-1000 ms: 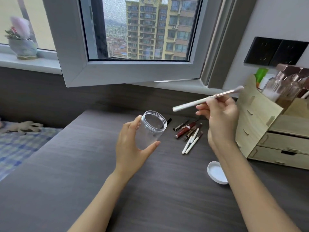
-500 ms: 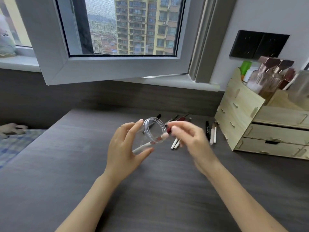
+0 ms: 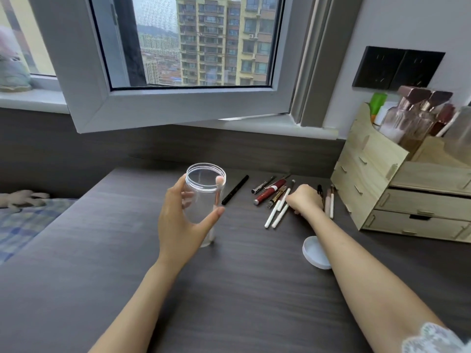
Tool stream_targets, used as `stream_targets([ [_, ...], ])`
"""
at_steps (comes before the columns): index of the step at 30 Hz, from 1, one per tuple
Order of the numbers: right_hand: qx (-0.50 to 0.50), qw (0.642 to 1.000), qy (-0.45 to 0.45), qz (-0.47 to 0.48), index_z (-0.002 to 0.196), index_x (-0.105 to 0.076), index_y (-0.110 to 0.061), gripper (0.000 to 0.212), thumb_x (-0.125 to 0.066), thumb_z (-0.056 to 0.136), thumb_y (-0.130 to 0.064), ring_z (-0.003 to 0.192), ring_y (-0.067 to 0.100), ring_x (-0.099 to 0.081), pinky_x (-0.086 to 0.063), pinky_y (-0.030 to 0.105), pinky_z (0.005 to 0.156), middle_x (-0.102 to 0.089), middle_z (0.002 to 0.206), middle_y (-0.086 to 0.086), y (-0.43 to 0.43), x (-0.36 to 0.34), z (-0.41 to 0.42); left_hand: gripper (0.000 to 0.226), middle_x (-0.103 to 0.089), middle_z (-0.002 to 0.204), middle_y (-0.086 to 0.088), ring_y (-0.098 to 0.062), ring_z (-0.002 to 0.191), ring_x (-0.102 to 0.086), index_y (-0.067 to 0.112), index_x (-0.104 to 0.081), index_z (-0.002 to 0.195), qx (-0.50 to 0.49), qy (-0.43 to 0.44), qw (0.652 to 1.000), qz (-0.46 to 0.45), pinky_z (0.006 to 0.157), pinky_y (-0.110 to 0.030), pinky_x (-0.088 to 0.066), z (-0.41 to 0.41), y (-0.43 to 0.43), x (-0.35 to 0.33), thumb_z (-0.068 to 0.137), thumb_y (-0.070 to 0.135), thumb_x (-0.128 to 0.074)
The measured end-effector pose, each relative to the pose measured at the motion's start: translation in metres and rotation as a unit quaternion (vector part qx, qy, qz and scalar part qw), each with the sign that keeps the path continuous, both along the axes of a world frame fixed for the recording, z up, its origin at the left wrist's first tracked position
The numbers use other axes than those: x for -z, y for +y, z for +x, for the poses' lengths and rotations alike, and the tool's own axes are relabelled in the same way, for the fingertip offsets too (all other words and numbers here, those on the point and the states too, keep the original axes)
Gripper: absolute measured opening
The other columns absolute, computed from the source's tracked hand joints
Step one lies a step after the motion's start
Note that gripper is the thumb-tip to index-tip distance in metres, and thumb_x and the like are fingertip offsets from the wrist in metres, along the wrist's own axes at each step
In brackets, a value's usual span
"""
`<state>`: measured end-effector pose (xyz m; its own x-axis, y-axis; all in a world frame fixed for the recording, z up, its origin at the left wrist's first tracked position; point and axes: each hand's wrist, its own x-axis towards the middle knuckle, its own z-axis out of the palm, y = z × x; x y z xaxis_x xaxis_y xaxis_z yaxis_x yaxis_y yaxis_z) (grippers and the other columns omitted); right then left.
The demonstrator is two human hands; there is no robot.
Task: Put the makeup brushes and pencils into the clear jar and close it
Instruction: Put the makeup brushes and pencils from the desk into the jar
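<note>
Now the left hand (image 3: 178,220) grips the clear, lidless cylindrical plastic jar (image 3: 205,200) upright at frame centre, one white-handled brush (image 3: 217,197) standing inside, pink tip up. The right hand (image 3: 304,200), curled, reaches the scattered pencils (image 3: 276,212).

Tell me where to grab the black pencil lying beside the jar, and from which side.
Pinch the black pencil at mid-shaft, from above, fingers across its width. It lies flat on the table, slanted, apart from the jar and the pile of brushes, so both long sides look free. Its ends are narrow and probably a poorer hold.
</note>
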<state>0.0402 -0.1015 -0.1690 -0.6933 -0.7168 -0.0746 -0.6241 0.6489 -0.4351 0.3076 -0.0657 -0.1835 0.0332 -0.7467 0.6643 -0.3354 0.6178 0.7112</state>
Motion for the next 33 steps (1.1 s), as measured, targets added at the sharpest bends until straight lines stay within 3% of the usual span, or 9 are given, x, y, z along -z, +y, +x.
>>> stream_targets([
  [3, -0.011, 1.0, -0.006, 0.019, 0.101, -0.069, 0.0, 0.031, -0.047, 0.088, -0.018, 0.054, 0.021, -0.064, -0.048, 0.025, 0.055, -0.066, 0.064, 0.009, 0.003, -0.007, 0.0, 0.075, -0.056, 0.105, 0.01, -0.003, 0.094, -0.058, 0.03, -0.044, 0.127, 0.02, 0.03, 0.999, 0.04, 0.078, -0.003, -0.043, -0.004, 0.0, 0.002, 0.064, 0.032, -0.084],
  [6, -0.024, 0.999, 0.014, -0.028, 0.097, -0.069, 0.002, 0.033, -0.052, 0.089, -0.024, 0.07, 0.03, -0.067, -0.051, 0.031, 0.064, -0.068, 0.074, 0.015, 0.009, -0.027, 0.0, 0.074, -0.058, 0.107, 0.01, -0.004, 0.097, -0.06, 0.029, -0.044, 0.127, 0.037, 0.039, 0.997, 0.058, 0.08, -0.005, -0.044, -0.008, -0.001, 0.004, 0.065, 0.031, -0.085],
  [8, -0.05, 0.981, 0.003, -0.188, 0.089, -0.07, 0.005, 0.03, -0.055, 0.087, -0.021, 0.071, 0.031, -0.066, -0.056, 0.038, 0.07, -0.067, 0.072, 0.018, 0.015, -0.051, 0.004, 0.075, -0.058, 0.107, 0.013, 0.0, 0.096, -0.059, 0.032, -0.043, 0.129, 0.053, 0.041, 0.996, 0.062, 0.082, -0.006, -0.045, -0.011, -0.001, 0.005, 0.065, 0.03, -0.084],
  [11, -0.144, 0.835, -0.144, -0.512, 0.091, -0.057, -0.017, 0.005, -0.055, 0.087, -0.014, 0.051, 0.009, -0.062, -0.051, 0.024, 0.045, -0.068, 0.08, 0.016, 0.04, -0.099, 0.03, 0.078, -0.053, 0.108, 0.031, 0.005, 0.097, -0.058, 0.042, -0.04, 0.128, 0.084, 0.035, 0.994, 0.057, 0.083, -0.005, -0.044, -0.015, 0.001, 0.005, 0.066, 0.027, -0.085],
  [14, -0.305, 0.693, -0.197, -0.623, 0.106, -0.045, -0.03, 0.029, -0.056, 0.086, -0.011, 0.055, 0.007, -0.065, -0.052, 0.018, 0.049, -0.067, 0.079, 0.007, 0.068, -0.129, 0.064, 0.082, -0.052, 0.111, 0.037, 0.0, 0.1, -0.059, 0.047, -0.039, 0.131, 0.114, 0.034, 0.991, 0.064, 0.083, -0.005, -0.043, -0.015, 0.002, 0.005, 0.066, 0.027, -0.084],
  [18, -0.382, 0.777, -0.142, -0.479, 0.122, -0.041, -0.027, 0.046, -0.057, 0.087, -0.003, 0.065, 0.018, -0.067, -0.053, 0.018, 0.056, -0.069, 0.08, 0.012, 0.074, -0.132, 0.094, 0.081, -0.059, 0.122, 0.012, -0.004, 0.102, -0.06, 0.038, -0.042, 0.135, 0.154, 0.039, 0.984, 0.082, 0.085, -0.007, -0.044, -0.015, 0.003, 0.006, 0.066, 0.029, -0.083],
  [21, -0.417, 0.846, -0.032, -0.33, 0.118, -0.054, -0.02, 0.035, -0.062, 0.085, -0.01, 0.057, 0.003, -0.06, -0.044, 0.01, 0.061, -0.073, 0.078, 0.002, 0.07, -0.12, 0.1, 0.079, -0.06, 0.117, 0.013, -0.004, 0.104, -0.06, 0.045, -0.041, 0.131, 0.167, 0.028, 0.981, 0.093, 0.086, -0.008, -0.045, -0.016, 0.004, 0.005, 0.064, 0.038, -0.084],
  [28, -0.458, 0.859, 0.111, -0.199, 0.089, -0.073, -0.015, 0.016, -0.059, 0.085, -0.022, 0.064, 0.005, -0.048, -0.037, 0.019, 0.063, -0.061, 0.073, -0.008, 0.067, -0.119, 0.102, 0.081, -0.06, 0.118, 0.011, 0.001, 0.103, -0.059, 0.033, -0.044, 0.131, 0.181, 0.035, 0.977, 0.112, 0.085, -0.007, -0.045, -0.016, 0.005, 0.005, 0.059, 0.051, -0.076],
  [33, -0.481, 0.863, -0.067, -0.138, 0.083, -0.07, -0.029, 0.006, -0.066, 0.079, -0.026, 0.059, -0.007, -0.053, -0.042, 0.007, 0.056, -0.06, 0.073, -0.014, 0.061, -0.131, 0.09, 0.086, -0.061, 0.122, 0.007, -0.007, 0.106, -0.06, 0.033, -0.042, 0.134, 0.183, 0.032, 0.976, 0.114, 0.089, -0.013, -0.047, -0.016, 0.005, 0.004, 0.057, 0.051, -0.076],
])
